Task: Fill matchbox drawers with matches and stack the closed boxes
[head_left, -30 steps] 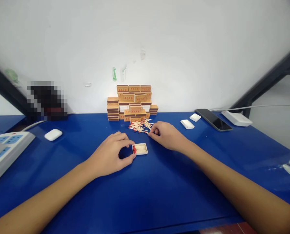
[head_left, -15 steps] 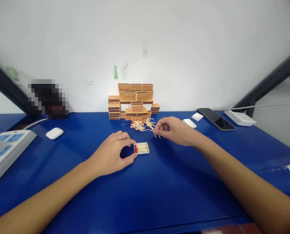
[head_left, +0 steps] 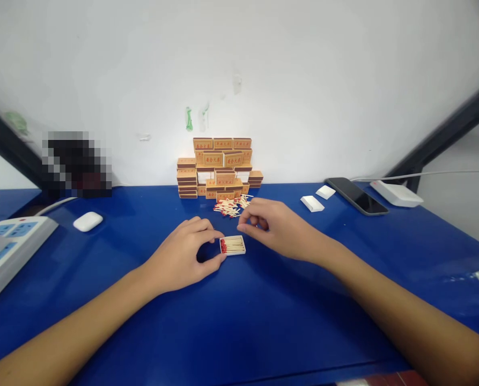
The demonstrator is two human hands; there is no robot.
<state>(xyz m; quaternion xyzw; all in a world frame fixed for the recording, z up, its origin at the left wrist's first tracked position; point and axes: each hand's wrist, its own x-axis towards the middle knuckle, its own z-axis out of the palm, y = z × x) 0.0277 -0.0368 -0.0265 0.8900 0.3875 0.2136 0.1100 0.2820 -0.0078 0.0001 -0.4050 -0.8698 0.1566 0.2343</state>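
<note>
A small white matchbox tray [head_left: 242, 252] lies on the blue table, with matches [head_left: 233, 245] lined up in it, red heads to the left. My left hand [head_left: 186, 254] steadies the tray at its left end between thumb and forefinger. Just above the tray's right end is my right hand [head_left: 277, 228], thumb and forefinger pinched together. Whatever they hold is too small or hidden to make out. Behind it, a loose heap of red-tipped matches [head_left: 228, 207] lies in front of the stacked matchboxes [head_left: 223, 159], partly covered by this hand.
Two white empty trays [head_left: 312, 203] lie to the right, near a dark phone [head_left: 356, 196] and a white flat box [head_left: 396, 193]. On the left are a white earbud case [head_left: 88, 221] and a power strip [head_left: 26, 252]. A white wall [head_left: 239, 64] rises behind the table.
My right hand has come from the match heap left and nearer, to just above the tray. My left hand keeps its hold on the tray.
</note>
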